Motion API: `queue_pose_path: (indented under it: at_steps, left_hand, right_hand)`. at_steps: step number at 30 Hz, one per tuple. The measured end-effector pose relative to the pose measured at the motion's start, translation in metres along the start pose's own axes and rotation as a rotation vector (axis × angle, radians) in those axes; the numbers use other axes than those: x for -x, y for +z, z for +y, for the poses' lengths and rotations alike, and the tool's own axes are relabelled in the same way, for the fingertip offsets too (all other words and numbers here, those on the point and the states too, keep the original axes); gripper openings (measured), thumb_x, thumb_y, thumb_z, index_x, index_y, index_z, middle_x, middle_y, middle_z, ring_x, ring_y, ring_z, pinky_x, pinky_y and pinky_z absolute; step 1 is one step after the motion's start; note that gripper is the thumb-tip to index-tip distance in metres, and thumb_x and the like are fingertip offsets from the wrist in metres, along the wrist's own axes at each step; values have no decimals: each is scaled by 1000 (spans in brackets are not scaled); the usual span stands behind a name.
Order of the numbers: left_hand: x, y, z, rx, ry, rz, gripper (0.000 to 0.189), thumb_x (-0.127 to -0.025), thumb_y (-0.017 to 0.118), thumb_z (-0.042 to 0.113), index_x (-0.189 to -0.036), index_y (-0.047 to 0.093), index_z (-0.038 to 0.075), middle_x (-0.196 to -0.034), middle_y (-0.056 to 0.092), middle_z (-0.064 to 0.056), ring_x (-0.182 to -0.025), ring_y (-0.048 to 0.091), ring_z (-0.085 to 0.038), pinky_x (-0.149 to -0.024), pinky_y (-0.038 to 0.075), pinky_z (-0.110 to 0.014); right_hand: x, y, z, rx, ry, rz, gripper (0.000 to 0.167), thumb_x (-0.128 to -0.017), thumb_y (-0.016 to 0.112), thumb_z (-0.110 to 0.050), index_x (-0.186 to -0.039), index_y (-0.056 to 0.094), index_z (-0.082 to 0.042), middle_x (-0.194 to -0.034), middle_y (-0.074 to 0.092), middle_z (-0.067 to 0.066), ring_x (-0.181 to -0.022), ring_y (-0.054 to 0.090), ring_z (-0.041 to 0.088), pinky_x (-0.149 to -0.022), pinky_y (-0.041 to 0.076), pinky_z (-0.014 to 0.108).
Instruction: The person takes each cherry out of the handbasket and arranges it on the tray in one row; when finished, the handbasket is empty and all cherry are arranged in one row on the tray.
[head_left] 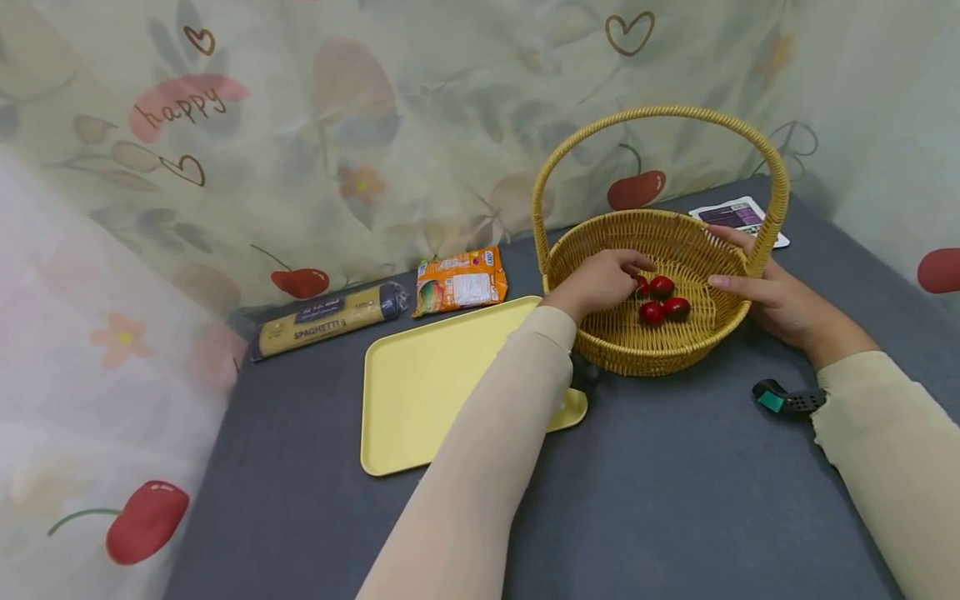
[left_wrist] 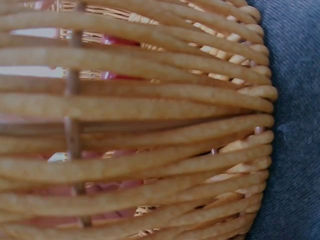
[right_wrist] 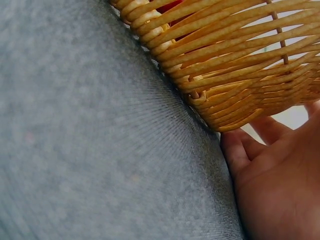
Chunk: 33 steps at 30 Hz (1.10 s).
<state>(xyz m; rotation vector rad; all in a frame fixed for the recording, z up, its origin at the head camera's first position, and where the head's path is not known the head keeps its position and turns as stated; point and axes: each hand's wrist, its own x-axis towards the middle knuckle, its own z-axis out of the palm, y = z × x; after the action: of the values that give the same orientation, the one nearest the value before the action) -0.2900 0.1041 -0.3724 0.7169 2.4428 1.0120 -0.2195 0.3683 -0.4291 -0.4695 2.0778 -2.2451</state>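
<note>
A wicker basket [head_left: 637, 358] with a tall arched handle stands on the grey table. Several small, glossy dark red fruits [head_left: 677, 309] lie on its floor. My left hand [head_left: 600, 282] reaches over the near left rim, its fingers right at one red fruit; I cannot tell whether they pinch it. The basket's weave [left_wrist: 150, 105] hides this hand in the left wrist view. At the right rim my right hand [head_left: 783, 304] holds the basket, thumb over the edge. In the right wrist view, fingers [right_wrist: 235, 150] lie against the outer wall, low near the table.
Left of the basket lies a yellow tray [head_left: 420, 392], partly under my left forearm. Behind it are a spaghetti pack [head_left: 330, 320] and an orange packet [head_left: 460, 282]. A white and purple card-like item [head_left: 738, 218] lies behind the basket. A patterned curtain [head_left: 450, 125] borders the table.
</note>
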Motion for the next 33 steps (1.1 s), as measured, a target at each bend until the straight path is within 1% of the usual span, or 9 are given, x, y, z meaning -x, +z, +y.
queue_pose_path:
  at_steps: [4, 7, 10, 15, 18, 22, 25, 29, 33]
  left_hand:
    - [-2, 1, 0, -62, 5, -29, 47, -105, 52, -5, -137, 76, 19, -126, 71, 3, -112, 61, -8, -90, 46, -22]
    - [-2, 1, 1, -119, -6, -30, 45, -102, 56, -8, -133, 78, 18, -123, 72, 4, -112, 62, -8, -90, 47, -21]
    - [-2, 2, 2, -174, -22, -24, 39, -102, 59, -7, -126, 79, 16, -119, 72, 4, -107, 62, -10, -86, 48, -21]
    - [1, 4, 3, -244, -44, 21, 27, -105, 61, -1, -115, 79, 17, -111, 71, 5, -100, 61, -11, -84, 46, -22]
    - [2, 4, 3, -260, -59, 71, 25, -106, 61, 1, -114, 78, 17, -111, 70, 6, -101, 60, -10, -86, 46, -21]
    - [3, 2, 3, -238, -80, 150, 23, -107, 61, 3, -118, 77, 15, -114, 68, 4, -101, 60, -11, -83, 49, -22]
    - [3, 1, 3, -183, -87, 206, 23, -107, 61, 3, -121, 76, 14, -112, 67, 4, -97, 59, -12, -80, 49, -24]
    - [4, 1, 2, -49, -44, 269, 23, -106, 66, 1, -124, 74, 12, -108, 67, 5, -95, 61, -11, -79, 50, -25]
    - [6, 0, 2, 57, 26, 303, 23, -104, 75, 7, -126, 73, 14, -110, 65, 8, -99, 61, -7, -82, 50, -24]
  right_hand:
    - [0, 0, 0, -2, -9, -3, 72, -108, 54, 3, -171, 27, -16, -155, 46, 13, -132, 57, 19, -99, 51, 24]
    - [0, -1, 0, -12, -15, -13, 72, -108, 54, 3, -172, 26, -15, -156, 47, 13, -132, 57, 20, -99, 52, 25]
    - [0, -2, 0, -16, -16, -21, 72, -108, 54, 3, -172, 25, -16, -157, 48, 12, -132, 58, 19, -99, 53, 25]
    - [0, -2, 1, -19, -22, -29, 72, -108, 53, 4, -172, 25, -15, -156, 50, 11, -131, 59, 19, -98, 53, 25]
    - [-1, -1, 1, -22, -25, -35, 72, -108, 53, 5, -171, 26, -16, -155, 51, 11, -130, 60, 18, -98, 53, 26]
    - [-1, 0, 0, -24, -25, -38, 71, -108, 53, 5, -171, 26, -16, -155, 50, 11, -130, 60, 18, -98, 53, 26]
    - [-1, 0, -1, -21, -22, -37, 71, -109, 53, 4, -171, 25, -16, -155, 50, 11, -130, 60, 18, -98, 54, 26]
    - [0, 0, -1, -9, -15, -39, 72, -109, 53, 3, -172, 23, -15, -157, 48, 12, -132, 58, 18, -99, 53, 25]
    - [1, 0, 0, 5, -11, -37, 72, -109, 53, 3, -172, 23, -16, -159, 43, 14, -134, 56, 19, -100, 52, 25]
